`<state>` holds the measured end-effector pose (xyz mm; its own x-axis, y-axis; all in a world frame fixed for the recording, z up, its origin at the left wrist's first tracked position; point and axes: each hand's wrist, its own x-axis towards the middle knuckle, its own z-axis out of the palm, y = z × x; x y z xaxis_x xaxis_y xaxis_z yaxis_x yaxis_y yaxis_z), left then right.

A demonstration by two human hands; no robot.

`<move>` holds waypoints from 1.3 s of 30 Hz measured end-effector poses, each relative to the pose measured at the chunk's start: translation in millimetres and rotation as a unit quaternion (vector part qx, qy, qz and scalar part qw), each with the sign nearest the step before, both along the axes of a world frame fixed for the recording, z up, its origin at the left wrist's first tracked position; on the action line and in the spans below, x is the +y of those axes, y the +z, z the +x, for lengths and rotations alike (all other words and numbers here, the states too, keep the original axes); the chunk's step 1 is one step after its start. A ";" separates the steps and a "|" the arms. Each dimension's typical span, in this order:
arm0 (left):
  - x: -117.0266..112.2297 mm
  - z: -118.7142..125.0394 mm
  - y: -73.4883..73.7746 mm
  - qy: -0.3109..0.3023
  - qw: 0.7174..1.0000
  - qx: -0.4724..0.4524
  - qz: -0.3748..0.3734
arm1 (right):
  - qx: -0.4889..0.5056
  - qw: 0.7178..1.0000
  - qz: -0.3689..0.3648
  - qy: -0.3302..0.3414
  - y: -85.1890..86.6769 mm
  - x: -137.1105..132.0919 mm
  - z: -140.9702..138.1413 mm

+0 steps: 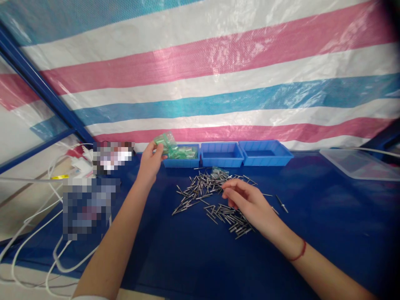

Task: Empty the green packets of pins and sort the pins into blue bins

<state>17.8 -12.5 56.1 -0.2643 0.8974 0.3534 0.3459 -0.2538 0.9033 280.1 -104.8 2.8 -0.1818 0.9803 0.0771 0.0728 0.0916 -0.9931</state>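
My left hand (150,160) reaches forward and pinches a small clear bag of green pieces (165,142), held just over the left blue bin (181,155), which holds more such green bags. My right hand (246,201) hovers low over a scattered pile of thin metal pins (203,193) on the blue table cover, its fingers curled and close together; I cannot make out anything between them. A red string circles my right wrist. One small clear bag (218,171) lies at the far edge of the pin pile.
Two more blue bins (221,154) (265,152) stand in a row to the right of the first. A clear plastic lid (359,164) lies at the far right. White cables (40,233) loop at the left table edge. A striped tarp hangs behind.
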 end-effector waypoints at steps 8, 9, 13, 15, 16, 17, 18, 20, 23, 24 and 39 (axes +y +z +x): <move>54.0 -29.9 -11.1 0.049 0.979 0.177 -0.082 | -0.098 0.993 0.067 -0.010 -10.0 7.0 6.0; 58.4 -31.1 -13.5 0.047 0.973 0.204 -0.097 | -0.108 0.991 0.075 -0.012 -9.7 7.6 7.0; 65.9 -31.9 -19.8 0.043 0.943 0.305 -0.122 | -0.167 0.979 0.119 -0.012 -3.2 5.0 6.9; 64.2 -29.7 -20.2 0.055 0.930 0.348 -0.106 | -0.202 0.969 0.145 -0.009 0.3 2.1 5.4; 62.3 -27.8 -19.6 0.063 0.924 0.365 -0.093 | -0.219 0.963 0.159 -0.006 1.6 1.1 5.0; 59.6 -25.3 -18.7 0.072 0.919 0.380 -0.079 | -0.236 0.956 0.174 -0.005 2.4 0.6 5.4; 56.1 -22.0 -17.5 0.081 0.914 0.392 -0.062 | -0.252 0.949 0.190 -0.006 2.7 1.0 6.8; 45.5 -12.2 -15.5 0.086 0.908 0.409 -0.025 | -0.290 0.930 0.223 -0.031 2.0 5.3 12.6; 17.7 11.0 -18.6 0.029 0.901 0.432 0.029 | -0.358 0.892 0.259 -0.098 -1.7 20.5 25.6; 5.6 20.3 -22.1 -0.009 0.896 0.442 0.039 | -0.382 0.880 0.261 -0.112 -3.4 27.2 29.2; -62.7 61.6 -67.9 -0.187 0.835 0.517 -0.034 | -0.549 0.817 0.137 -0.113 -24.6 85.4 3.4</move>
